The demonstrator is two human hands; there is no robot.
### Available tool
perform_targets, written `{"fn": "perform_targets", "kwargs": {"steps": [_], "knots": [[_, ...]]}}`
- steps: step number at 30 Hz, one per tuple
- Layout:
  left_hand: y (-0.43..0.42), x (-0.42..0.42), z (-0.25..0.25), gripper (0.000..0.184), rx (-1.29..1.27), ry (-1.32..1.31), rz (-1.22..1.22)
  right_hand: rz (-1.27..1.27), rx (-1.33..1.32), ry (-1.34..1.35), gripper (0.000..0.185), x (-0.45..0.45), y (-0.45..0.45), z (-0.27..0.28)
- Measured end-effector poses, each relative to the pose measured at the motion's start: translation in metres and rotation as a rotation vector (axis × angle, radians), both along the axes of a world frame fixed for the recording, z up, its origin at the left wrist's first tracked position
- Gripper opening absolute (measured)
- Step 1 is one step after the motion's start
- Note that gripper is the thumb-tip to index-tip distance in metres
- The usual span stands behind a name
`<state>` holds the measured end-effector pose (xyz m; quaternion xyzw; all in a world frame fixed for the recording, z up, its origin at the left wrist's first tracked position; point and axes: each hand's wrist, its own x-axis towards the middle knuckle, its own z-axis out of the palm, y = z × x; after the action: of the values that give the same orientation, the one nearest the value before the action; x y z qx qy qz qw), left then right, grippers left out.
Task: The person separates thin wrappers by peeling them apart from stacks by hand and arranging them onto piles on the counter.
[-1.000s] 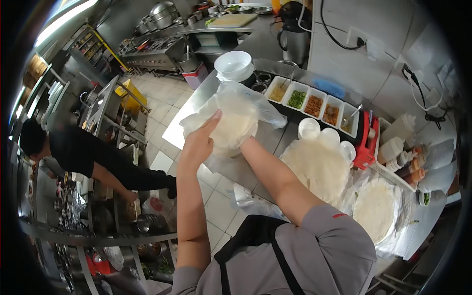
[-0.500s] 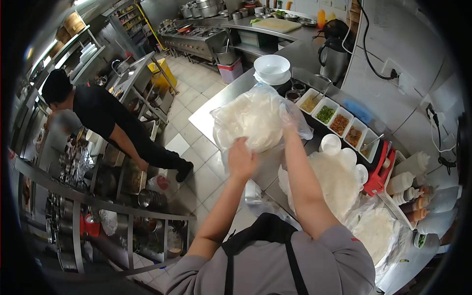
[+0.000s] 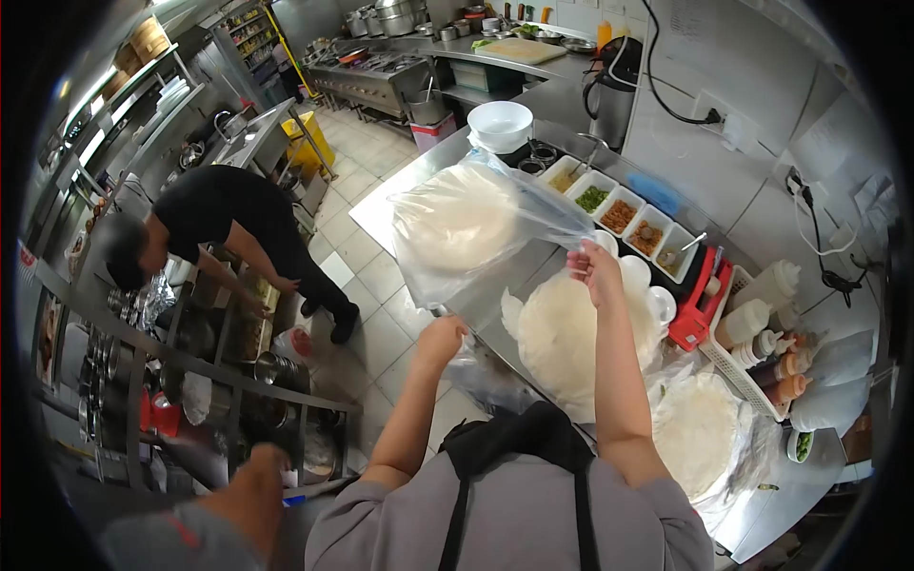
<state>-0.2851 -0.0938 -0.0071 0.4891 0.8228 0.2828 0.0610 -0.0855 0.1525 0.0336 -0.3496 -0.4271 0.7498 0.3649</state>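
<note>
A clear plastic bag [image 3: 552, 217] lies on the steel counter with a stack of round, flat, pale sheets [image 3: 462, 214] inside it. My right hand [image 3: 597, 273] pinches the bag's stretched right end, drawing the plastic taut. At the near edge of the bag, my left hand [image 3: 441, 341] is closed, apparently on the plastic there; the fingertips are partly hidden. Below my right hand, a second pile of pale round sheets [image 3: 562, 333] rests uncovered on the counter. A third pile [image 3: 700, 436] sits on crumpled plastic nearer my body.
White bowls [image 3: 500, 127] stand at the far corner. Several topping tubs [image 3: 621, 215] line the wall side, beside a red device [image 3: 698, 309] and a basket of squeeze bottles [image 3: 747, 338]. A person in black [image 3: 238, 219] bends at the left shelves; another person's hand [image 3: 257, 485] shows lower left.
My right hand has come back and right, pulling the bag's end out straight. The left hand has moved nearer and closed. The co-worker has bent lower, and another person's arm has appeared.
</note>
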Motion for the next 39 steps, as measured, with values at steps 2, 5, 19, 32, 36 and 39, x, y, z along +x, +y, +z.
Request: {"fn": "perform_targets", "kwargs": {"steps": [2,5,19,32,36,39], "knots": [[0.006,0.041,0.015,0.011,0.12,-0.029,-0.04,0.061,0.104,-0.037,0.029,0.033,-0.014,0.02],[0.02,0.1,0.045,0.009,0.265,0.012,-0.205,0.111,0.204,-0.08,0.034,0.108,-0.04,0.044],[0.023,0.36,-0.007,0.013,0.142,-0.249,-0.454,-0.337,0.4,-0.415,0.023,0.45,-0.183,0.061],[0.019,0.378,0.017,0.022,-0.099,-1.316,-0.231,0.104,0.592,-0.662,0.021,0.36,-0.237,-0.006],[0.018,0.391,0.014,0.023,0.073,-1.503,-0.204,0.121,0.4,-0.581,0.019,0.366,-0.225,-0.013],[0.013,0.392,0.017,0.024,0.004,-1.582,-0.162,0.254,0.374,-0.448,0.017,0.371,-0.213,-0.023]]}}
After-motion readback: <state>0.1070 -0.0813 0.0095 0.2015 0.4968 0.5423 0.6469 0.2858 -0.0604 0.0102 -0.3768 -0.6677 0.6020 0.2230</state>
